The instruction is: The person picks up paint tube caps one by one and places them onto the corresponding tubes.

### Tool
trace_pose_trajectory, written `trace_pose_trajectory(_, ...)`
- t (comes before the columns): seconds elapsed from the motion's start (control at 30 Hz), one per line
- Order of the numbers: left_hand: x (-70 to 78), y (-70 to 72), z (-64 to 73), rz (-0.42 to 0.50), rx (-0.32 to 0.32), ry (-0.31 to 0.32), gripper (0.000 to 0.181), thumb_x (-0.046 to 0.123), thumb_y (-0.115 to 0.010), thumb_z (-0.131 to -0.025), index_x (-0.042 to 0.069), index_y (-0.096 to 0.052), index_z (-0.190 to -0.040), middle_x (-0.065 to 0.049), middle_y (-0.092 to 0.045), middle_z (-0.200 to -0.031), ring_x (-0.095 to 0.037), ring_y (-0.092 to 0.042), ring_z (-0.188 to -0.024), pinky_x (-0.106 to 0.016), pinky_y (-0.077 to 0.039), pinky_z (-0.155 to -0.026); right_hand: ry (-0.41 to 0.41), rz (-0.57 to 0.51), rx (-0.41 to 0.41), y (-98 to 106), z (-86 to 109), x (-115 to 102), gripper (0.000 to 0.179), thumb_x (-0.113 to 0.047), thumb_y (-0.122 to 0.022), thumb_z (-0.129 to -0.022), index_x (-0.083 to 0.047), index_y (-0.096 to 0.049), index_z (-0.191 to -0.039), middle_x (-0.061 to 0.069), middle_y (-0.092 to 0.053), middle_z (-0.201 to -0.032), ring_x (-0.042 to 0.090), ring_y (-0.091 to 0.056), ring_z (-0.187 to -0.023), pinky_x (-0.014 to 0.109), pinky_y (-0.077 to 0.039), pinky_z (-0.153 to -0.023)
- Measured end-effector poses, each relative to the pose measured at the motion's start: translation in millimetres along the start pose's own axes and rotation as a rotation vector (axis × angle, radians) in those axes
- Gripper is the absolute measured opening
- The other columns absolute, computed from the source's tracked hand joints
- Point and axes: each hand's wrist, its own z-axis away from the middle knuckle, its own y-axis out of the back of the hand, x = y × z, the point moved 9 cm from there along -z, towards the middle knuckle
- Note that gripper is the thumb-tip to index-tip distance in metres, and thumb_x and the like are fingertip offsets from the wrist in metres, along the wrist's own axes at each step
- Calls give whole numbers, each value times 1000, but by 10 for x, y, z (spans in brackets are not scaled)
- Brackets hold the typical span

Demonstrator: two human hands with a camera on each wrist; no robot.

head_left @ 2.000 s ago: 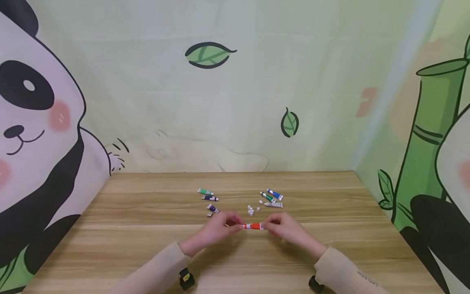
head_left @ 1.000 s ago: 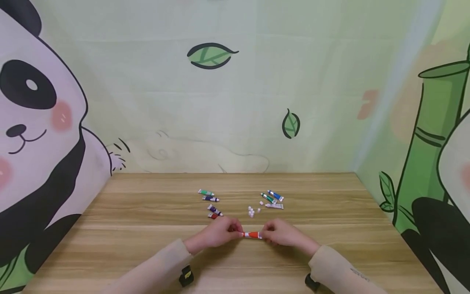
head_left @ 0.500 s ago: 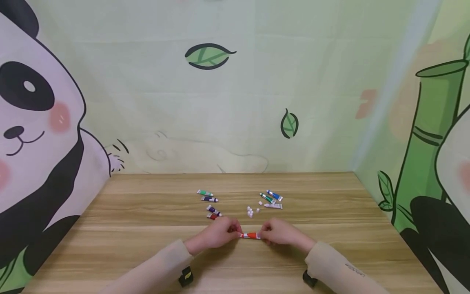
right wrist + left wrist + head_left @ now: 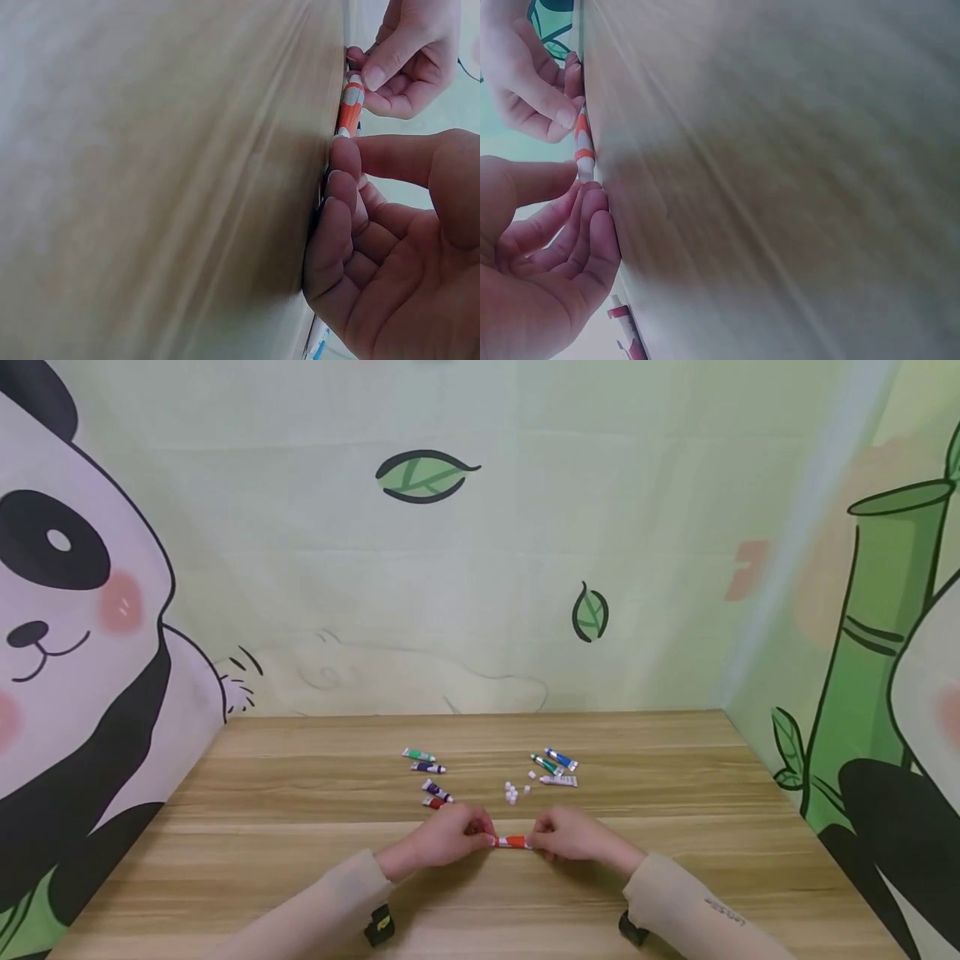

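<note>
An orange and white paint tube lies crosswise between my two hands, low over the table. My left hand pinches its cap end with thumb and forefinger. At the flat crimped end, my right hand holds it the same way. In the left wrist view the tube shows a pale cap at my left fingertips. The right wrist view has the orange body of the tube running from one hand to the other. The other fingers of both hands curl near the tabletop.
Left of centre lie a light green tube, a dark blue tube, a purple tube and a partly hidden red tube. Right lie blue, green and white tubes. Several small white caps sit between.
Both hands have come nearer the table's front edge with the orange tube, uncovering part of the red tube. Over the last half second they stay almost still.
</note>
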Motion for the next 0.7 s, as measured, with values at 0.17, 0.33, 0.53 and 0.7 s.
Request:
trace_pose_trajectory(0.17, -37, 9, 9, 20, -17, 23, 8, 14, -69, -96, 7, -69, -92, 6, -64, -80, -6, -54, -71, -25, -46, -66, -16, -27, -19, 9, 5, 36, 23, -22, -64, -99, -12, -67, -79, -3, -61, -63, 9, -51, -53, 24, -43, -49)
trace_pose_trajectory(0.33, -55, 45, 36, 4, -6, 2, 7, 14, -69, -96, 8, -69, -92, 5, -66, -83, -7, -57, -75, -26, -49, -70, -22, -38, -28, 49, 47, 57, 22, -23, -64, -99, -11, -66, -81, -1, -62, -67, 10, -53, -55, 26, -44, -51)
trace_pose_trajectory(0.53, -89, 88, 64, -19, 12, -13, 7, 15, -70, -95, 9, -70, -91, 7, -67, -83, -5, -58, -75, -25, -49, -71, -46, -45, -28, 114, 115, 111, 20, -21, -63, -100, -9, -66, -83, 0, -63, -70, 13, -56, -58, 28, -46, -53)
trace_pose_trajectory(0.7, -76, 107, 55, -3, 11, -29, 6, 12, -68, -96, 7, -70, -92, 4, -68, -83, -6, -58, -74, -25, -50, -69, -97, -51, -12, 207, 158, 197, 16, -17, -61, -99, -8, -68, -87, 2, -62, -72, 14, -57, -60, 28, -48, -55)
